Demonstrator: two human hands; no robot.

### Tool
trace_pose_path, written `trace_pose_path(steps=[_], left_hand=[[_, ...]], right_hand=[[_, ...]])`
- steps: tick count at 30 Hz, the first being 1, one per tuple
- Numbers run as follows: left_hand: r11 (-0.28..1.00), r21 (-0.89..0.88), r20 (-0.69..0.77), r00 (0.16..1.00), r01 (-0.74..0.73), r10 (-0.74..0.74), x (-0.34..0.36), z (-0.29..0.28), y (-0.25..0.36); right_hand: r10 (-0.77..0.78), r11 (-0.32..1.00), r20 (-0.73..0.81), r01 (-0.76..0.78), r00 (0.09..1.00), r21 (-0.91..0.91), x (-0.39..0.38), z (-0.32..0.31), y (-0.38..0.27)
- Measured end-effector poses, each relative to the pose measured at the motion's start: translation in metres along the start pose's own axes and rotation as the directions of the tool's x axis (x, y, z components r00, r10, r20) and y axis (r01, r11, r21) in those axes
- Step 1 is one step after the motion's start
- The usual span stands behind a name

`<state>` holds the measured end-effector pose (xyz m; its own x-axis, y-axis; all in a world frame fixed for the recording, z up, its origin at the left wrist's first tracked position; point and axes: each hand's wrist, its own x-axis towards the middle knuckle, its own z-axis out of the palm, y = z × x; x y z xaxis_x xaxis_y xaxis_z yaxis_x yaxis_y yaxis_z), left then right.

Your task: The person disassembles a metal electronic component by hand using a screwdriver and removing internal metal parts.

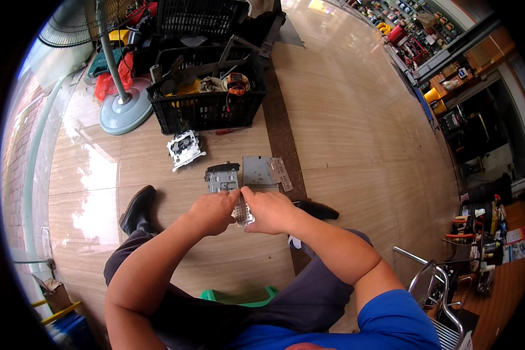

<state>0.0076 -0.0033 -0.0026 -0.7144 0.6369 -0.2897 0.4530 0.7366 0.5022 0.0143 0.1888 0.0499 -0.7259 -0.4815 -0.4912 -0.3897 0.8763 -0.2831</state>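
Observation:
Both of my hands hold a small perforated metal plate (243, 213) between them, above my knees. My left hand (214, 211) grips its left side and my right hand (268, 210) grips its right side. Just beyond my fingers, on the tiled floor, lie a grey car-stereo chassis (221, 177) and a flat metal cover with a vented panel (265, 172). A white and black plastic mechanism (185, 149) rests on the floor further left.
A black plastic crate (207, 111) full of tools and cables stands ahead, with a second crate (201, 17) behind it. A pedestal fan base (124, 111) is at left. My black shoes (137, 208) flank the work. A metal chair (434, 286) stands at right.

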Motion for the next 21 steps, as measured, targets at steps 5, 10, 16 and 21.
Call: trace_pose_path(steps=[5, 10, 16, 21], left_hand=[[1.000, 0.008, 0.004, 1.000, -0.001, 0.001, 0.0004, -0.0006, -0.0002], [1.000, 0.020, -0.004, 1.000, -0.013, 0.013, 0.0002, 0.0006, -0.0004], [1.000, 0.027, -0.010, 1.000, -0.003, 0.003, 0.0038, 0.0052, -0.0056], [0.999, 0.032, -0.008, 1.000, 0.001, -0.001, 0.0021, 0.0018, -0.0017]], right_hand=[[-0.001, 1.000, -0.005, 0.001, 1.000, 0.002, -0.0001, -0.0009, -0.0007], [0.000, 1.000, -0.007, 0.000, 1.000, 0.004, -0.0002, 0.0009, 0.0005], [-0.002, 1.000, 0.008, 0.002, 1.000, -0.005, 0.0008, 0.0003, -0.0025], [0.001, 1.000, 0.019, -0.001, 1.000, 0.000, 0.0008, 0.0001, -0.0021]])
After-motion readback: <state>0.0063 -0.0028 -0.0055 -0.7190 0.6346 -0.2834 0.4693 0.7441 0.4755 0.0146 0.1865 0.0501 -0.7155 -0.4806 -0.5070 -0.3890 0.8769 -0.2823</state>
